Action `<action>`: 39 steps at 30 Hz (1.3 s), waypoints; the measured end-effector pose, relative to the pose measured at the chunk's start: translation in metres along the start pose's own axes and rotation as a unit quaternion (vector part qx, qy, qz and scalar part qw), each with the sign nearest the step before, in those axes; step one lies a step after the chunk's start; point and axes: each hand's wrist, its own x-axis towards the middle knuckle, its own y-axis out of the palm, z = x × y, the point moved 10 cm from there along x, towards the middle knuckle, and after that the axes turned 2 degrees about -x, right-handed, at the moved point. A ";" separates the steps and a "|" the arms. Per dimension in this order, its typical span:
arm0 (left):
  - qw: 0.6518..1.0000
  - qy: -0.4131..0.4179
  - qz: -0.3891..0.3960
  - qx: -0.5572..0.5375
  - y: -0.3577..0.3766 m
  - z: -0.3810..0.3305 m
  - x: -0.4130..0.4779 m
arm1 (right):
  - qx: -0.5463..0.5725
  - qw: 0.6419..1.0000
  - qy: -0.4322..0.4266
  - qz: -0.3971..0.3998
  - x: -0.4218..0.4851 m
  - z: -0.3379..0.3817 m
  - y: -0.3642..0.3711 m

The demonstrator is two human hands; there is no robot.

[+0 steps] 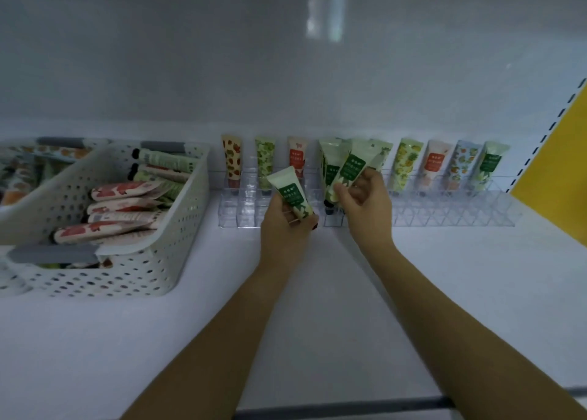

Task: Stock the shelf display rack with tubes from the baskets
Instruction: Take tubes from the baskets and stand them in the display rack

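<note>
A clear plastic display rack [444,217] stands at the back of the white shelf, with several patterned tubes upright in its rear row. My left hand [286,225] grips a pale green tube [292,194] with a dark green label, held tilted just in front of the rack. My right hand [365,197] holds two more green tubes [346,165] fanned out over the rack's middle, their black caps pointing down near the slots. A white perforated basket [178,244] at the left holds several red-and-white and green tubes [120,203] lying flat.
A second white basket [38,194] with more tubes sits behind the first at the far left. A yellow panel [559,171] with a slotted upright bounds the shelf on the right. The shelf's front edge [349,408] runs below my forearms.
</note>
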 end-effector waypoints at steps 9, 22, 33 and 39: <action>1.000 -0.004 -0.001 -0.014 0.011 0.005 -0.001 | -0.075 0.997 -0.027 -0.010 -0.009 -0.015 -0.004; 1.000 0.026 0.015 0.003 0.014 0.001 -0.004 | -0.154 0.987 -0.040 0.035 -0.005 -0.020 0.011; 0.998 0.043 0.044 0.000 0.018 -0.001 -0.003 | -0.083 0.988 -0.130 -0.010 -0.018 0.018 -0.007; 0.992 0.090 0.092 -0.004 0.027 -0.009 -0.008 | -0.023 0.994 -0.088 0.067 -0.025 0.015 0.009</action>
